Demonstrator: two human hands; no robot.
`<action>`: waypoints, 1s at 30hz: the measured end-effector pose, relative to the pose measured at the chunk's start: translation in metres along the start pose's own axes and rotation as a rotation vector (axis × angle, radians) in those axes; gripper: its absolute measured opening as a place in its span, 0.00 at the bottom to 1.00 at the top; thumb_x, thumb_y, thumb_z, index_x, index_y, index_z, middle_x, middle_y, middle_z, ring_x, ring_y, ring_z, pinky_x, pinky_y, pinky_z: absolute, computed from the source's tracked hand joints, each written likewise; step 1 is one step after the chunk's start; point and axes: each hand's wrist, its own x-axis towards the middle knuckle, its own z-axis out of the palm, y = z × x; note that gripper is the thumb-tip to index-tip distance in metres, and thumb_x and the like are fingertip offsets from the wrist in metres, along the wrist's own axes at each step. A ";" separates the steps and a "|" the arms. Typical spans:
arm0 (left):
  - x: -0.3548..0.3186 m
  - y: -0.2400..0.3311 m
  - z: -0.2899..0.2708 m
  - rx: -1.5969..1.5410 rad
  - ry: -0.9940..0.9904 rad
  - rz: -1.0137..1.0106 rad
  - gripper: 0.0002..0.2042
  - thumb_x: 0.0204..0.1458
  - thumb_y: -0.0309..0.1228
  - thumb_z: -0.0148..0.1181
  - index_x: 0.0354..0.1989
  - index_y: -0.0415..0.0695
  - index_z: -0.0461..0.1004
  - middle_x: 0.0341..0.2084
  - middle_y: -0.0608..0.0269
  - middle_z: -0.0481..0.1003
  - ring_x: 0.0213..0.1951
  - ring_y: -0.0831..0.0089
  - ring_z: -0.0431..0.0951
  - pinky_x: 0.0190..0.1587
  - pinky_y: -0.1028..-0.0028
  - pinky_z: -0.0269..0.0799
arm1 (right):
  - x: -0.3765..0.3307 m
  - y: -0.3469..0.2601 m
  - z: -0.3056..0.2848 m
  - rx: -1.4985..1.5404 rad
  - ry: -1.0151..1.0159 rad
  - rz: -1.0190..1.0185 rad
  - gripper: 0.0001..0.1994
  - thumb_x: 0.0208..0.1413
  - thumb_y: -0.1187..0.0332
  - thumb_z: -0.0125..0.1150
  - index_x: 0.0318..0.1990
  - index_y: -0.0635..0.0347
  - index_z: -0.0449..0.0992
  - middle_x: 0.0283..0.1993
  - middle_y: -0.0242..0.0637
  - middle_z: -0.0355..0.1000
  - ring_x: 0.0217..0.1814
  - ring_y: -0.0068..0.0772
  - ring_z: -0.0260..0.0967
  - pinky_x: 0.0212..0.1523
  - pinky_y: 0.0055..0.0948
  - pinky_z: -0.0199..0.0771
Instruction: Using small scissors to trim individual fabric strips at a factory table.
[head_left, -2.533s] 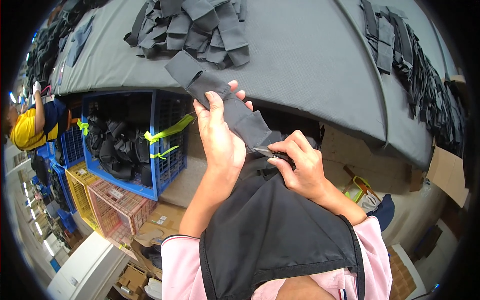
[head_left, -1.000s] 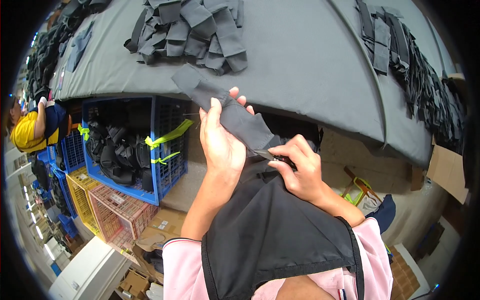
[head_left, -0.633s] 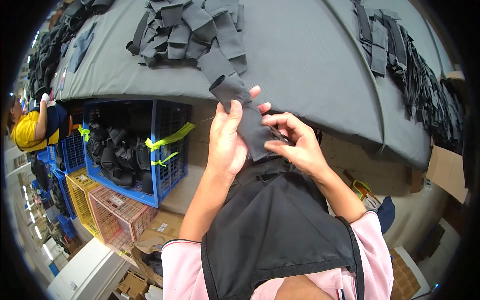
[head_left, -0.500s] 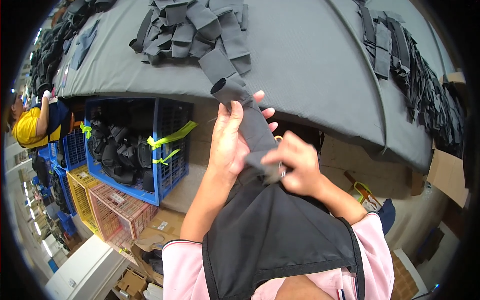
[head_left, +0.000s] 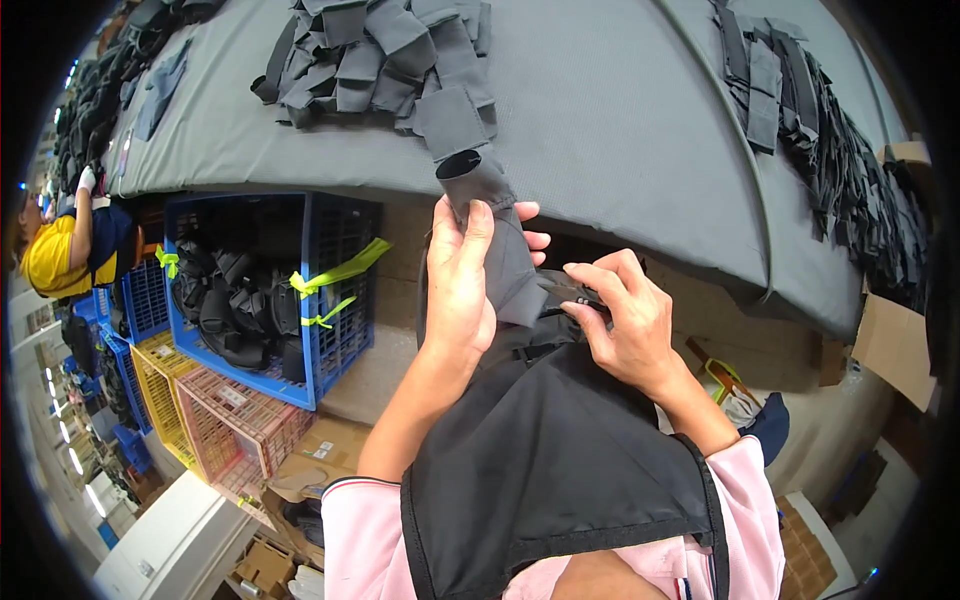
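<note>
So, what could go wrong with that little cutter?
The small snips in the right hand point at the grey fabric strip, so a slip might nick the cloth. The left hand is bare and holds that strip close by, so its fingers could perhaps get poked.

A pink short-sleeved shirt, its sleeves edged with dark trim, shows beneath a black apron with a stitched border.

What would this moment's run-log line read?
left hand: holds grey fabric strip | right hand: small snips near strip's lower end | fabric pile: on table
</note>
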 end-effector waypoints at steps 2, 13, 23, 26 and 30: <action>-0.001 0.001 0.000 0.000 0.002 0.016 0.15 0.60 0.41 0.47 0.47 0.44 0.59 0.38 0.52 0.74 0.32 0.69 0.78 0.34 0.71 0.76 | 0.000 0.001 0.001 -0.063 -0.021 -0.010 0.18 0.37 0.73 0.68 0.41 0.57 0.74 0.33 0.33 0.66 0.26 0.34 0.65 0.26 0.28 0.66; -0.003 -0.002 0.009 0.062 -0.021 0.071 0.14 0.61 0.39 0.47 0.47 0.44 0.60 0.38 0.52 0.74 0.32 0.71 0.77 0.33 0.72 0.76 | 0.027 0.005 0.005 0.488 -0.178 0.039 0.17 0.35 0.80 0.64 0.38 0.58 0.75 0.27 0.34 0.63 0.23 0.30 0.62 0.22 0.27 0.64; 0.005 0.006 -0.006 0.092 -0.005 -0.089 0.14 0.61 0.40 0.45 0.48 0.44 0.62 0.40 0.51 0.74 0.31 0.72 0.77 0.31 0.73 0.76 | -0.003 -0.002 0.024 0.039 -0.276 -0.413 0.23 0.23 0.79 0.63 0.37 0.57 0.76 0.21 0.31 0.61 0.21 0.31 0.63 0.19 0.27 0.64; 0.004 0.009 0.000 0.106 -0.012 -0.008 0.15 0.60 0.40 0.47 0.48 0.44 0.60 0.37 0.53 0.75 0.28 0.71 0.77 0.29 0.73 0.75 | -0.001 -0.009 0.000 0.351 -0.197 -0.057 0.23 0.31 0.73 0.70 0.41 0.55 0.72 0.32 0.34 0.67 0.29 0.36 0.70 0.27 0.30 0.69; 0.001 0.007 0.008 0.087 -0.016 0.004 0.15 0.61 0.40 0.47 0.48 0.43 0.60 0.36 0.53 0.75 0.28 0.72 0.77 0.28 0.73 0.75 | 0.002 -0.001 0.000 0.017 0.015 -0.066 0.19 0.35 0.74 0.69 0.39 0.58 0.73 0.32 0.34 0.65 0.24 0.33 0.65 0.24 0.29 0.65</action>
